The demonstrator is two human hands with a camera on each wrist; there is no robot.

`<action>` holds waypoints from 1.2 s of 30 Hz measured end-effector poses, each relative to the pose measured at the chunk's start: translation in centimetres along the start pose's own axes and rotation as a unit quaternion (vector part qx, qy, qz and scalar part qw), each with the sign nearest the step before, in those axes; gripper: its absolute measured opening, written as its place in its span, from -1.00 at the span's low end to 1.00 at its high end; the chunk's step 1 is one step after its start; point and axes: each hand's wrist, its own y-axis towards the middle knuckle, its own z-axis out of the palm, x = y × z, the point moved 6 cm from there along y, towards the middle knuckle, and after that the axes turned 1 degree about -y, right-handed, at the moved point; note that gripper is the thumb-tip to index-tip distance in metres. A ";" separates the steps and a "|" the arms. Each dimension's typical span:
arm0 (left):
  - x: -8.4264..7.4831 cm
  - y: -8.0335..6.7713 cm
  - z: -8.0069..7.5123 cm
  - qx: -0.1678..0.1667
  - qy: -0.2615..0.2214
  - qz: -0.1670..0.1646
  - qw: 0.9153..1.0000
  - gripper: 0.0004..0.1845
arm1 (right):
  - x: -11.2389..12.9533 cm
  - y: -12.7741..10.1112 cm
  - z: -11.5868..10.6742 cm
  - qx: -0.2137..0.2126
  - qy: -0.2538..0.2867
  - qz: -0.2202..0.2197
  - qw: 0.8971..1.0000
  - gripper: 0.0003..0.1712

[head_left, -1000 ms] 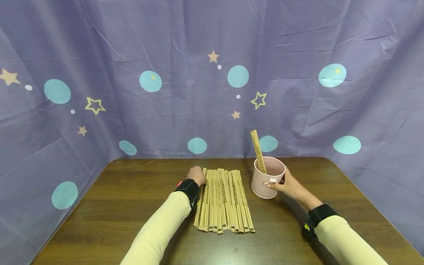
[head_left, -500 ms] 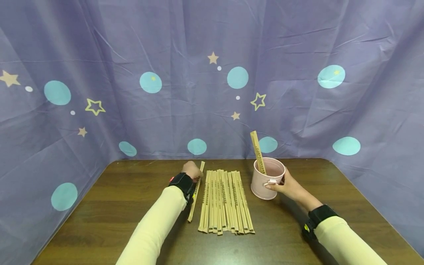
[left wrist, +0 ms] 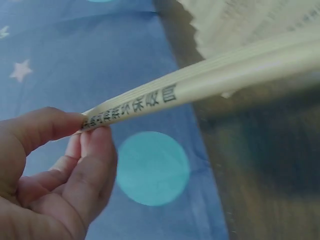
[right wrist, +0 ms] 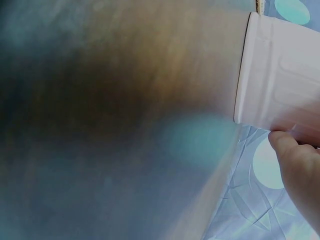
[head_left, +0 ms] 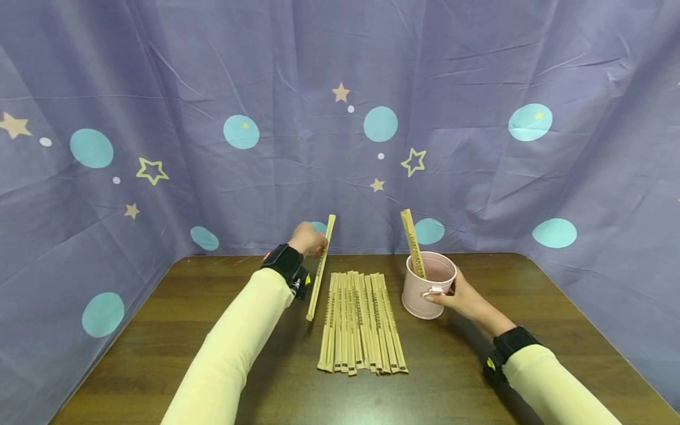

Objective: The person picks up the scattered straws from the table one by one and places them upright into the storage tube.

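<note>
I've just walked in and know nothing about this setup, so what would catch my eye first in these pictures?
Probably the left hand, pinching one paper-wrapped chopstick pair and holding it up above the dark wooden table. Just right of it, a neat row of wrapped chopsticks lies on the table. Further right, the right hand holds a pink cup with one wrapped pair standing in it, all against a purple curtain with stars and dots.

Left hand (head_left: 308, 238) raised, fingers pinched.
</note>
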 end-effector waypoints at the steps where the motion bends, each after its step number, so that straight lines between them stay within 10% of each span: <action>1: -1.0 -0.6 -0.3 0.004 -0.003 0.006 1.000 -0.87 | 0.0 0.0 -0.1 -0.001 -0.001 -0.003 1.000 0.04; 24: -16.3 -7.4 -1.0 -0.027 -0.176 0.211 0.961 -0.62 | -0.1 -0.1 -0.2 -0.015 -0.020 -0.045 0.999 0.03; 36: -19.9 -9.3 2.0 -0.049 -0.274 0.264 0.923 -0.68 | 0.5 -0.4 0.0 0.001 -0.003 -0.013 1.000 0.04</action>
